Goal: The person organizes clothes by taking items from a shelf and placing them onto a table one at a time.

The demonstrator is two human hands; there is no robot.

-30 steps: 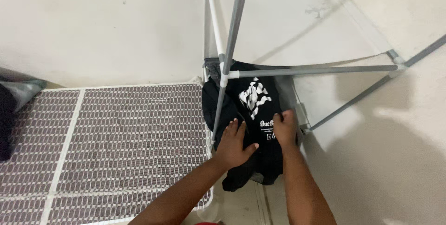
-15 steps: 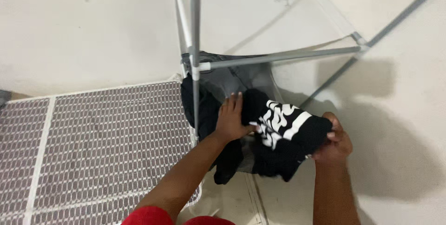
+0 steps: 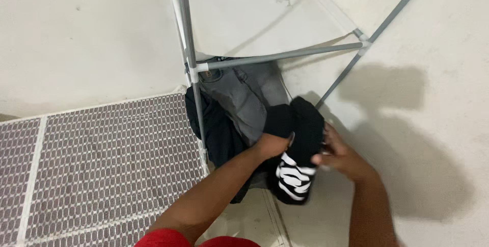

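Floor (image 3: 433, 124): pale, plain, carrying the shadow of the person on the side beyond the right fingers.

Mat (image 3: 102, 160): brown and white woven grid with white bands, lying flat well out past the left forearm, its edge stopping against the rack.

Rack (image 3: 189, 63): grey tubes with white joints. One upright post stands just beyond the left fingers; a crossbar runs above both hands; a slanted tube passes beyond the right fingers. A pale cloth panel stretches between the tubes.

Dark clothing pile (image 3: 219, 135): heaped at the foot of the post, under and behind the left wrist, partly hidden by the forearm.

Grey jeans (image 3: 244, 94): spread on that pile, above the left fingers, waistband against the crossbar, with a small tan patch at the band.

Black garment (image 3: 300, 150): bunched between the two hands and lifted off the pile. A white printed pattern of wavy stripes shows on the fold hanging below the fingers.

Left hand (image 3: 272, 145): reaching forward, knuckles up, fingers curled and closed on the garment's near edge.

Right hand (image 3: 341, 155): at the garment's far side, thumb and fingers pinched on the cloth, fingertips partly blurred.
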